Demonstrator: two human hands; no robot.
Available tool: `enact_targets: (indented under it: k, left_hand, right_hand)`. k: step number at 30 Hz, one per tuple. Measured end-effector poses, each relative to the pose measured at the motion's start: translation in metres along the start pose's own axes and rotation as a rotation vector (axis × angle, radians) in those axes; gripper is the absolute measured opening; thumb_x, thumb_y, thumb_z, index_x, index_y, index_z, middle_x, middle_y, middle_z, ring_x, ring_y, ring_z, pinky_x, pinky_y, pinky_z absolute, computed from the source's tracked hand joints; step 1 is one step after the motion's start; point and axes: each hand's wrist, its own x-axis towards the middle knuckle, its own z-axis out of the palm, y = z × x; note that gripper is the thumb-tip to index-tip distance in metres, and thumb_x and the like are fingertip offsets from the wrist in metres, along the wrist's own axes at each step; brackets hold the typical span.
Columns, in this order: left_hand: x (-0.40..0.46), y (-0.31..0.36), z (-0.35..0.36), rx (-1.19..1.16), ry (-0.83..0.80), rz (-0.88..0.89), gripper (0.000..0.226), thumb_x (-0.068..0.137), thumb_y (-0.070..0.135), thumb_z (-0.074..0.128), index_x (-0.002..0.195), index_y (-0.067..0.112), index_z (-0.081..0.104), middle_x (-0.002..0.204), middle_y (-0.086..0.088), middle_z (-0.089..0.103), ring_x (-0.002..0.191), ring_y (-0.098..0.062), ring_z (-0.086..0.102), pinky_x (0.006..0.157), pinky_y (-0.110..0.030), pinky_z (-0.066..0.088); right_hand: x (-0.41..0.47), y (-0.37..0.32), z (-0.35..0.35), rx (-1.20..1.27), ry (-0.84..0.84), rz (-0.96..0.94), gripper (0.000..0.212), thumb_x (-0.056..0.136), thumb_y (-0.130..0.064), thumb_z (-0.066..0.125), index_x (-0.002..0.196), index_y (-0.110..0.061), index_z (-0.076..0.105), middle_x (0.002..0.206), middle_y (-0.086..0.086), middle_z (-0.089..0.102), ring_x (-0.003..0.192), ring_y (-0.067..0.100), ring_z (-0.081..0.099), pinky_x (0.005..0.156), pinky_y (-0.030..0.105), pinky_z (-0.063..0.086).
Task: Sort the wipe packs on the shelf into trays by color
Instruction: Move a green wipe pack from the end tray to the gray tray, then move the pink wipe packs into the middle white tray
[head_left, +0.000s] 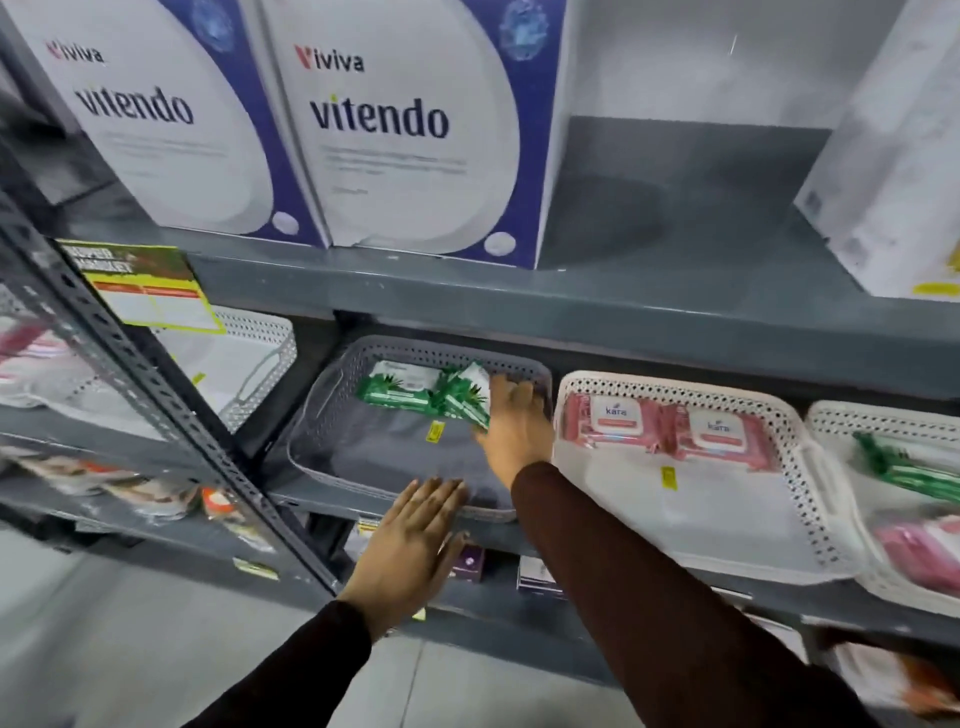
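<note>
Two large blue and white boxes (395, 130) are stood on the upper shelf at twelve o'clock. Below, a grey tray (332, 415) holds two green packs (400, 389), the second green pack (470, 397) grasped by the right hand (514, 426). At three o'clock, a white tray (779, 530) holds pink packs (670, 426). The left hand (410, 545) is laid flat and spread on the grey tray's front rim.

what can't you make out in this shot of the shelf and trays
Head view only:
- Right hand covers part of a green pack in the grey tray; grip unclear.
- Far-right tray is cut off by the frame edge.
- Packs behind the shelf post on the left are blurred.
- Small print on the pink packs is unreadable.
</note>
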Motion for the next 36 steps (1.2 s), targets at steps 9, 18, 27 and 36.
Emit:
enact_targets:
  k: [9,18,27,36]
  left_hand:
    - [-0.006,-0.007,0.000,-0.060,0.045,0.036,0.052,0.098,0.036,0.044,0.142,0.007,0.044,0.145,-0.008,0.048,0.138,-0.026,0.037,0.115,-0.046,0.025]
    - [0.034,0.103,0.035,-0.141,-0.015,0.224,0.055,0.101,0.040,0.036,0.142,0.004,0.044,0.147,-0.008,0.046,0.139,-0.029,0.034,0.115,-0.046,0.023]
    - [0.089,0.237,0.078,-0.113,-0.082,0.348,0.057,0.101,0.043,0.030,0.136,0.002,0.050,0.139,-0.014,0.054,0.130,-0.033,0.048,0.114,-0.040,0.022]
    - [0.105,0.304,0.096,-0.098,-0.099,0.294,0.054,0.099,0.041,0.041,0.143,0.010,0.043,0.147,-0.008,0.047,0.136,-0.026,0.040,0.117,-0.032,0.007]
  right_hand:
    - [-0.001,-0.015,-0.002,0.062,-0.150,-0.009,0.035,0.099,-0.025,0.046,0.132,-0.017,0.054,0.135,0.020,0.042,0.112,0.042,0.055,0.090,0.044,0.049]
    - [-0.047,0.116,-0.080,0.207,0.395,0.106,0.028,0.088,-0.018,0.055,0.114,-0.016,0.066,0.115,0.014,0.062,0.103,0.035,0.060,0.081,0.042,0.055]
    - [-0.140,0.372,-0.148,-0.186,-0.032,0.685,0.036,0.085,-0.019,0.062,0.121,-0.023,0.062,0.121,0.012,0.064,0.112,0.034,0.060,0.089,0.042,0.053]
    - [-0.160,0.456,-0.177,-0.013,-0.306,0.563,0.062,0.069,0.008,0.069,0.124,-0.021,0.067,0.120,0.011,0.068,0.102,0.028,0.066,0.090,0.037,0.056]
